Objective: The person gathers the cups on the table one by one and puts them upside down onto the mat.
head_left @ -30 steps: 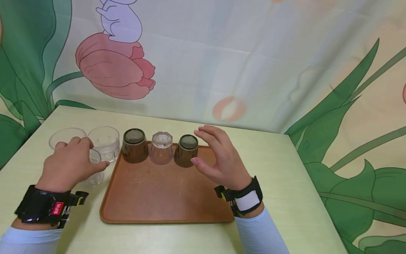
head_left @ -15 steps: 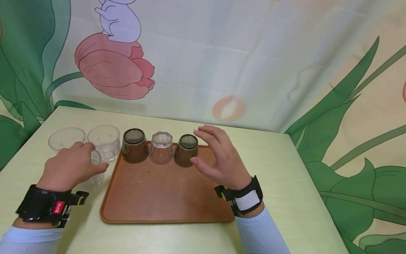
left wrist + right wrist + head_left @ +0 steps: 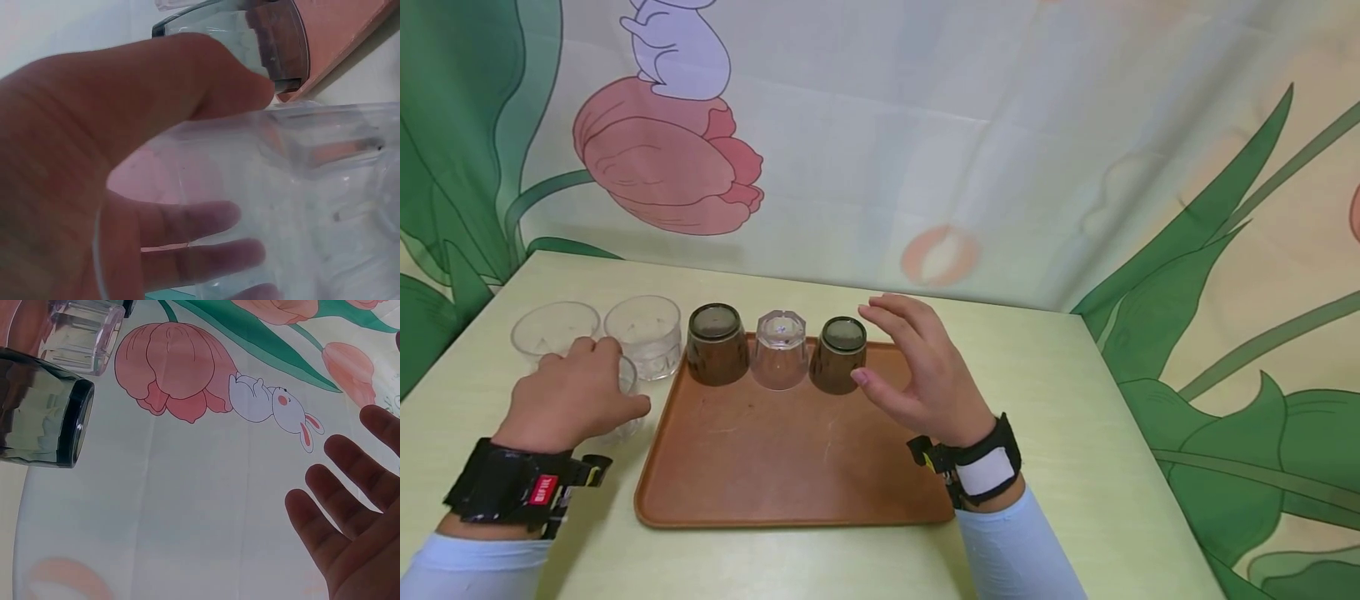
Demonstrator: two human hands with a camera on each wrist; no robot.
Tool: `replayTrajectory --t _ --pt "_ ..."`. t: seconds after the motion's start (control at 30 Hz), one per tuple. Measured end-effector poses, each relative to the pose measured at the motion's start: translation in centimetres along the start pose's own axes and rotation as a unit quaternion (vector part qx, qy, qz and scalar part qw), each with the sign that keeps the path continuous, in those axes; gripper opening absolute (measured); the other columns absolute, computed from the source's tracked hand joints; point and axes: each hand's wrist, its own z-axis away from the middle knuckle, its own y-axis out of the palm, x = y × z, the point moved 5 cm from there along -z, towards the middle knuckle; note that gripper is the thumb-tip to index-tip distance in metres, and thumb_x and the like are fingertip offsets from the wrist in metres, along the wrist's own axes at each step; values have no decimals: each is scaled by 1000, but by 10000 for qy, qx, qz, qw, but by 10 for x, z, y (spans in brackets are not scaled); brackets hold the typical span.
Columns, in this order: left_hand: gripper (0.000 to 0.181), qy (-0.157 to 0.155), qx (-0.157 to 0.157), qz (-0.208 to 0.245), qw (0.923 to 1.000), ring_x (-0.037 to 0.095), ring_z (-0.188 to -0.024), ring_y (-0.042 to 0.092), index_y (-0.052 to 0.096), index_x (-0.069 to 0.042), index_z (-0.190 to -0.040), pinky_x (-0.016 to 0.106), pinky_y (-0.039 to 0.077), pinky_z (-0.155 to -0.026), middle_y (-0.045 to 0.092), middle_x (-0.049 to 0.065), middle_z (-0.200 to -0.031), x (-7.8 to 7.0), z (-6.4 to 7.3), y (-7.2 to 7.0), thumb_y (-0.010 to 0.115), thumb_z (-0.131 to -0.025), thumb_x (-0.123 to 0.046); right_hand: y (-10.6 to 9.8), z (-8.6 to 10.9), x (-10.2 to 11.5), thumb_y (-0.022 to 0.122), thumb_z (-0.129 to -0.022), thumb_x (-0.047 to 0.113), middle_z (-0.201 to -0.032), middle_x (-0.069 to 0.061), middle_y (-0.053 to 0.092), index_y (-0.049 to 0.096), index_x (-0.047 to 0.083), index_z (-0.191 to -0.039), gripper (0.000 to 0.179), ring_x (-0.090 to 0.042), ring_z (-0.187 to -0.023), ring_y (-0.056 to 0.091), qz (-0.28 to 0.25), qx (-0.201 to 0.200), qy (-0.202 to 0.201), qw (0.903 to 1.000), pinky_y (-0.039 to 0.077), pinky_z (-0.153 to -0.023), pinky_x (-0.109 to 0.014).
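Note:
My left hand grips a clear glass from above, left of the brown tray. In the left wrist view the thumb presses its near side and several fingers show through from the far side. In the head view the hand covers most of that glass. My right hand hovers over the tray with its fingers spread and holds nothing. Just left of its thumb stands a smoky dark glass, upside down.
Along the tray's back edge an upside-down clear glass and another dark glass complete a row. Two wide clear glasses, one at the far left and one beside the tray, stand on the pale table. A printed curtain hangs behind.
The left hand has sunk slightly around the clear glass, and its thumb has drawn in closer. The right hand and the row of glasses have stayed put.

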Motion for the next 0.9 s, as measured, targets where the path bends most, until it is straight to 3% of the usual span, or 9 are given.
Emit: replayTrajectory --t 0.17,0.47,0.63,0.9 --pt "76 36 -103 -3 9999 54 -84 53 50 12 -119 56 47 -49 53 37 -109 2 -2 2 75 -76 -45 3 1 -2 59 -96 44 -136 -17 54 56 5 -137 57 -30 -129 50 -50 28 36 10000 41 -112 -41" --pt "77 143 -10 20 9999 49 -81 57 49 13 -121 52 48 -48 54 35 -108 5 -1 -1 73 -79 -47 5 2 -2 60 -96 42 -135 -17 54 55 5 -137 56 -30 -129 49 -29 103 70 9999 41 -112 -40" --pt "77 153 -244 49 9996 54 -86 54 47 14 -123 56 47 -48 52 36 -109 0 7 -10 72 -80 -46 5 1 -3 61 -96 40 -135 -16 54 56 5 -137 54 -29 -129 49 27 104 61 9999 41 -112 -40" --pt "71 231 -500 90 9984 49 -86 55 49 10 -122 51 45 -45 53 32 -107 -8 11 -20 69 -81 -44 5 2 -5 67 -92 35 -135 -16 55 57 6 -136 54 -31 -129 49 92 156 127 9998 42 -111 -42"
